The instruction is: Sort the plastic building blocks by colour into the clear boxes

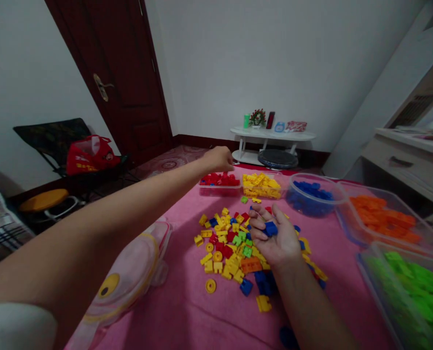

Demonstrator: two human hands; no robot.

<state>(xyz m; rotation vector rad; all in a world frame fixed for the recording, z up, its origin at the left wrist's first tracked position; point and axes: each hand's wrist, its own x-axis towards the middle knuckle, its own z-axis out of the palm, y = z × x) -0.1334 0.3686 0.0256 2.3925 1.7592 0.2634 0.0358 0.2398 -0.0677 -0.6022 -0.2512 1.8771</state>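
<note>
My left hand (219,158) hangs above the box of red building blocks (220,180), its arm stretched far across the cloth. Its fingers are closed, back of the hand towards me, and anything inside them is hidden. My right hand (276,240) is turned palm up over a loose pile of mixed building blocks (231,233). A blue building block (270,229) rests in it, with the fingers curled around. The pile holds yellow, red, green, blue and orange pieces, plus several yellow wheels (210,286).
Behind the pile stand a box of yellow blocks (262,186) and a round tub of blue blocks (310,197). Boxes of orange blocks (384,218) and green blocks (416,287) line the right. Clear lids (132,272) lie left on the pink cloth (194,321).
</note>
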